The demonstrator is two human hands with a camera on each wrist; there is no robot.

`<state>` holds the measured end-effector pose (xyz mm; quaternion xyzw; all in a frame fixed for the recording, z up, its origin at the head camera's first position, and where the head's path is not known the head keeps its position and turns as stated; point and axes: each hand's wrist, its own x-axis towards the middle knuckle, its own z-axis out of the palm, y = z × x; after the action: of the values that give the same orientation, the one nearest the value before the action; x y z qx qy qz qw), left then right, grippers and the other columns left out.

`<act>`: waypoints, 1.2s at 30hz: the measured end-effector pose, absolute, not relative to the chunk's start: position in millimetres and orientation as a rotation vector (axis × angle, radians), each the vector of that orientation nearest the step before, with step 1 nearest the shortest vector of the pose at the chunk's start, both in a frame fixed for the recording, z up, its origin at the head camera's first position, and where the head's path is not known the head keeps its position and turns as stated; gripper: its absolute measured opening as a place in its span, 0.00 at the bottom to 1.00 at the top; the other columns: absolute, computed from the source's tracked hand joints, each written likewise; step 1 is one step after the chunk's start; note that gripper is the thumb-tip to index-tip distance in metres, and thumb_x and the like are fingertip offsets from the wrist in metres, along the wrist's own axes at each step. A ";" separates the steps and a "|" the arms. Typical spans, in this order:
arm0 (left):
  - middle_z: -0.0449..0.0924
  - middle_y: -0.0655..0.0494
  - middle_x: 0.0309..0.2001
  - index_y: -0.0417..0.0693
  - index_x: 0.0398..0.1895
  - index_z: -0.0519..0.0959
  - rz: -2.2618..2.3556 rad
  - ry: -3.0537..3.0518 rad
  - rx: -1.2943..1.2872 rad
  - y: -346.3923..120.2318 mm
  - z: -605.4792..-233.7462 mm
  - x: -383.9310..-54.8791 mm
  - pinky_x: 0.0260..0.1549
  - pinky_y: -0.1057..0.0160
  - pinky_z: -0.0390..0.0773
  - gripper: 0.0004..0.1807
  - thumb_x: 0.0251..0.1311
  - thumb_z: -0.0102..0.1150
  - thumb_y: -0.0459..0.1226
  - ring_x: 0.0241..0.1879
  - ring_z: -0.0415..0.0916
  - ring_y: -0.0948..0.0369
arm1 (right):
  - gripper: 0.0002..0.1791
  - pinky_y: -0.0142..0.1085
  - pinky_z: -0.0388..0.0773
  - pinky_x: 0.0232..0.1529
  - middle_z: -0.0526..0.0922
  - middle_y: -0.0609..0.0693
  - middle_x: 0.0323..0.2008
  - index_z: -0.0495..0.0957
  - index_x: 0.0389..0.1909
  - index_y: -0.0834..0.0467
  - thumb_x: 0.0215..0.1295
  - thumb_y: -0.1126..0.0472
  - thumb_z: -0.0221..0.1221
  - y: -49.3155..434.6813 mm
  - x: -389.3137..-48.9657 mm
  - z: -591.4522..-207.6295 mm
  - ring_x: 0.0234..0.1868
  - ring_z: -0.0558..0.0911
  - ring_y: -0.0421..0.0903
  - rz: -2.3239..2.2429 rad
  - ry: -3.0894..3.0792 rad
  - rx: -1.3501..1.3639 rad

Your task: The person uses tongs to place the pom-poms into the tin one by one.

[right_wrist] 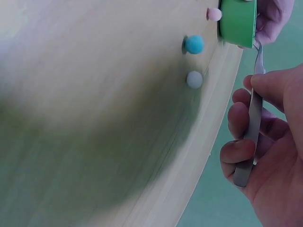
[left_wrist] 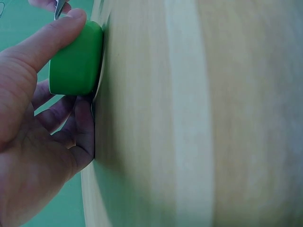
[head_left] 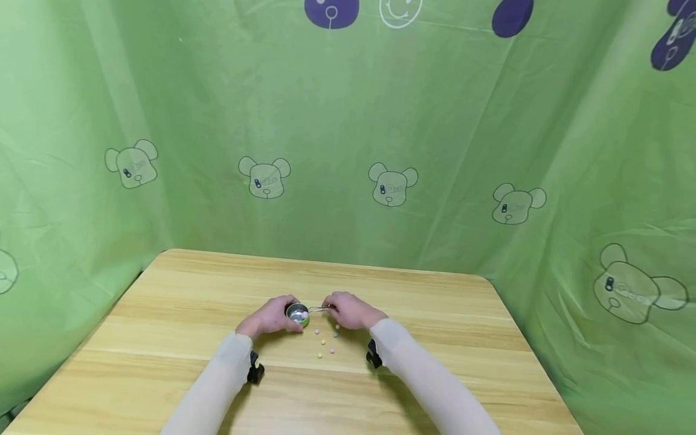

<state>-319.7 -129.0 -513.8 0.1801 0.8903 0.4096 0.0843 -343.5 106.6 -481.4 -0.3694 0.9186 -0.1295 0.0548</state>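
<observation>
A small green bowl (head_left: pixel 298 315) with a shiny metal inside stands on the table left of centre; something pale pink shows within. My left hand (head_left: pixel 272 315) grips it from the left, thumb on the near side and fingers round the far side. In the left wrist view the thumb presses the green wall (left_wrist: pixel 75 61). Metal tweezers (right_wrist: pixel 254 113) lie in my right hand (head_left: pixel 349 309), held between thumb and fingers, their tips at the bowl's rim. Whether the tips pinch anything cannot be seen. Beside the bowl lie a blue ball (right_wrist: pixel 194 44), a whitish ball (right_wrist: pixel 194 79) and a pink ball (right_wrist: pixel 214 14).
Several more tiny balls, among them a yellow ball (head_left: pixel 319 356) and a purplish ball (head_left: pixel 332 350), lie on the wooden table (head_left: pixel 435 338) between the forearms. A green curtain (head_left: pixel 326 229) printed with bear heads hangs behind and at both sides.
</observation>
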 end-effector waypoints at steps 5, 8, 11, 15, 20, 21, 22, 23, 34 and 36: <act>0.77 0.54 0.41 0.44 0.47 0.75 1.218 2.662 0.543 -128.4 -514.7 -319.0 0.48 0.52 0.73 0.28 0.42 0.75 0.40 0.42 0.74 0.57 | 0.11 0.37 0.75 0.47 0.78 0.45 0.39 0.78 0.48 0.56 0.70 0.61 0.51 108.6 -343.1 -481.6 0.40 0.76 0.40 -0.391 2.795 -1.103; 0.77 0.55 0.41 0.45 0.47 0.75 1.220 2.660 0.538 -128.5 -514.5 -318.5 0.48 0.52 0.73 0.27 0.42 0.75 0.40 0.42 0.74 0.57 | 0.11 0.37 0.75 0.47 0.78 0.45 0.38 0.78 0.47 0.56 0.70 0.61 0.51 111.2 -343.1 -482.1 0.40 0.76 0.40 -0.389 2.802 -1.103; 0.77 0.55 0.41 0.45 0.47 0.74 1.222 2.656 0.526 -128.6 -513.7 -318.3 0.48 0.52 0.73 0.28 0.42 0.75 0.40 0.43 0.74 0.57 | 0.10 0.38 0.75 0.48 0.79 0.46 0.38 0.78 0.46 0.56 0.70 0.61 0.51 115.5 -343.6 -482.8 0.41 0.77 0.42 -0.386 2.815 -1.105; 0.78 0.55 0.42 0.45 0.48 0.74 1.218 2.649 0.516 -127.3 -512.6 -318.0 0.48 0.52 0.73 0.29 0.42 0.75 0.41 0.43 0.74 0.57 | 0.10 0.39 0.75 0.48 0.79 0.47 0.39 0.78 0.46 0.57 0.70 0.62 0.51 122.9 -343.4 -482.8 0.42 0.77 0.43 -0.392 2.823 -1.105; 0.77 0.55 0.42 0.45 0.49 0.74 1.215 2.650 0.510 -127.1 -512.7 -318.1 0.48 0.53 0.73 0.29 0.42 0.75 0.41 0.43 0.74 0.57 | 0.10 0.39 0.75 0.47 0.78 0.46 0.38 0.79 0.46 0.57 0.69 0.62 0.52 133.0 -337.3 -477.9 0.41 0.77 0.42 -0.401 2.833 -1.122; 0.77 0.55 0.42 0.45 0.49 0.74 1.216 2.649 0.509 -127.4 -512.7 -318.0 0.48 0.53 0.73 0.29 0.42 0.75 0.41 0.43 0.74 0.57 | 0.10 0.39 0.75 0.47 0.78 0.46 0.38 0.79 0.46 0.57 0.69 0.61 0.52 135.4 -335.0 -476.6 0.40 0.77 0.42 -0.402 2.834 -1.125; 0.77 0.55 0.42 0.45 0.49 0.74 1.217 2.649 0.509 -127.6 -512.9 -318.1 0.48 0.53 0.74 0.29 0.42 0.75 0.41 0.43 0.74 0.57 | 0.10 0.38 0.75 0.46 0.78 0.45 0.38 0.79 0.46 0.57 0.69 0.61 0.52 138.0 -332.5 -475.4 0.40 0.77 0.41 -0.403 2.831 -1.128; 0.77 0.55 0.42 0.45 0.49 0.74 1.212 2.650 0.512 -127.8 -513.1 -318.3 0.48 0.53 0.74 0.29 0.43 0.75 0.41 0.43 0.74 0.57 | 0.10 0.37 0.75 0.46 0.78 0.45 0.37 0.79 0.46 0.57 0.69 0.61 0.51 140.6 -329.7 -474.5 0.39 0.76 0.40 -0.407 2.826 -1.133; 0.77 0.56 0.41 0.45 0.48 0.74 1.200 2.670 0.521 -128.7 -513.0 -318.9 0.48 0.53 0.73 0.28 0.43 0.75 0.41 0.43 0.74 0.58 | 0.10 0.32 0.76 0.41 0.77 0.41 0.37 0.79 0.45 0.55 0.70 0.61 0.52 167.7 -298.1 -478.8 0.37 0.75 0.35 -0.448 2.735 -1.216; 0.77 0.56 0.41 0.44 0.48 0.74 1.199 2.672 0.528 -128.6 -513.1 -318.6 0.48 0.53 0.73 0.28 0.43 0.75 0.41 0.43 0.74 0.58 | 0.10 0.31 0.76 0.42 0.77 0.41 0.38 0.79 0.45 0.55 0.70 0.61 0.52 170.4 -293.9 -480.9 0.38 0.75 0.35 -0.442 2.728 -1.229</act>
<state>-318.6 -128.6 -513.1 0.1767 0.8947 0.4017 0.0829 -293.9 170.4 -480.9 -0.4058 0.9003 -0.1458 0.0586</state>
